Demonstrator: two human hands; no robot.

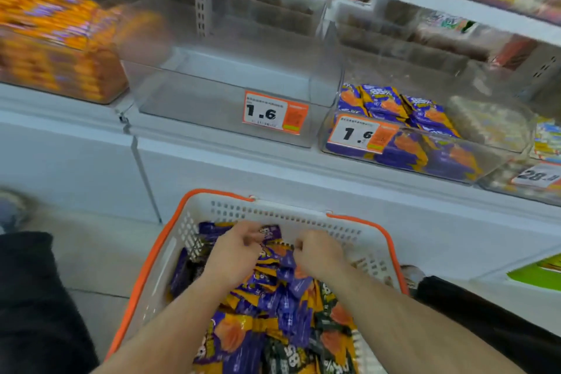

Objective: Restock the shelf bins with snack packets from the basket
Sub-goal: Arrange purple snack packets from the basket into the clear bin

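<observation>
Here both hands are down in the basket [194, 255], knuckles up, fingers curled into the heap of packets [273, 307]. The left hand [235, 247] pinches the top of a purple packet near the far wall; the right hand [318, 253] is curled just beside it, closed on the edge of another packet, though blur hides how firm that hold is. The two hands sit close together, almost touching, over the far end of the heap.

The basket is white with an orange rim and stands on the floor against the white base of the shelf. It holds many purple-and-yellow packets, with some darker ones toward the near end.

Above it, the clear middle bin [230, 91] shows no packets and carries a price tag reading 1.6. The right bin [491, 136] holds a part load of purple packets. The left bin [60, 48] is piled with orange ones.

The step in hand looks like gathering a handful. Next would be lifting it clear of the rim and up into a bin, probably the middle one, which calls for a grip tight enough that slippery packets do not slide out.
</observation>
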